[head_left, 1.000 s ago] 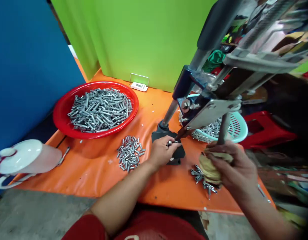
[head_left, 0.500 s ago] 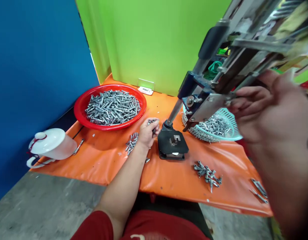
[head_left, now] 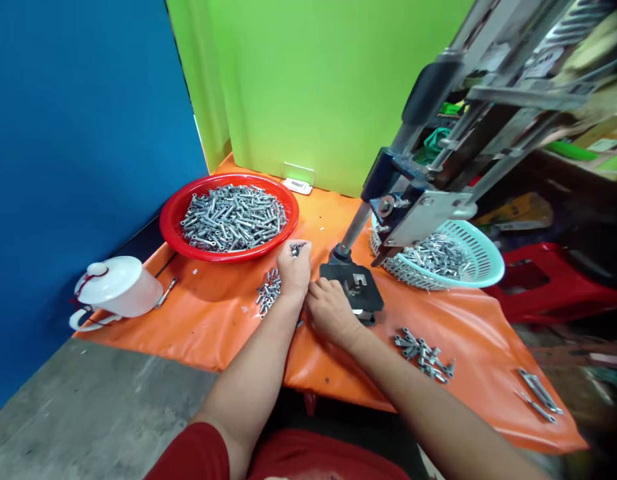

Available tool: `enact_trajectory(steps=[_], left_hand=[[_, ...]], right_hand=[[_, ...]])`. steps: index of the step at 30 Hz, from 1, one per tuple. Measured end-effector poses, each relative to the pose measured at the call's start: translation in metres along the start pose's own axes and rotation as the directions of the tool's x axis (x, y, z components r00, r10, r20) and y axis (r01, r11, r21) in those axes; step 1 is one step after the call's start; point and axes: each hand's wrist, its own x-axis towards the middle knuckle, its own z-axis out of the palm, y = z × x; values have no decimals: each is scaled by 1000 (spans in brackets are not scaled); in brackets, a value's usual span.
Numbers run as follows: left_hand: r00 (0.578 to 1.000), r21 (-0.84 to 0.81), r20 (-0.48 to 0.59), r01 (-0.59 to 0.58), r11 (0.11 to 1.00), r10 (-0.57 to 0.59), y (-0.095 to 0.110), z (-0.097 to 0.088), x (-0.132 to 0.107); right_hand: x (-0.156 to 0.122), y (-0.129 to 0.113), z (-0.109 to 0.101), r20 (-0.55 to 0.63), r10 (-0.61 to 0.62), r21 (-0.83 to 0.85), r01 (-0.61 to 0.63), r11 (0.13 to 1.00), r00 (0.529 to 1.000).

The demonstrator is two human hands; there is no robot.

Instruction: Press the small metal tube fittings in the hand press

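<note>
My left hand (head_left: 294, 270) is closed around several small metal parts (head_left: 297, 249), whose ends show between thumb and fingers. Beside it, my right hand (head_left: 331, 308) is low over the table with its fingers curled; what they pinch, if anything, is hidden. A hand press (head_left: 388, 183) leans over its black base plate (head_left: 345, 277), just right of both hands. A small heap of short metal pieces (head_left: 268, 291) lies left of my left wrist. Right of the base is a loose pile of metal rod-like parts (head_left: 424, 355).
A red basin (head_left: 171, 237) full of metal parts stands at the back left. Behind the press is a light-blue basket (head_left: 492, 260) of parts. A white lidded jug (head_left: 121, 287) lies at the left edge. Loose metal pieces (head_left: 538, 393) rest near the right edge of the orange-covered table (head_left: 228, 320).
My right hand has left the press at the upper right and come down beside my left hand. My left hand still grips the metal parts. The view has shifted slightly.
</note>
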Motion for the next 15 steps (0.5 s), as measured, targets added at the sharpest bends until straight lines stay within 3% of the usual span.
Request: enact_trajectory(steps=[6,10,12,15], left_hand=[[996,46,83,-43,998,40,-2,1,-2],[976,77,217,-4,997,-13,-6,2,-4],[944,102,326,15,995,-48,-9,5,-9],[892,182,451,-46,982,-42,-11,10,-20]], right_hand=[[-2,0,-2,-7,-10,10,10,1000,1000],[-31,14,-19,-97,-24,172,40,984,995],[-53,32,-30,-171,48,308,7,951,984],[-78,62,-40,-211,281,463,-157,872,936]])
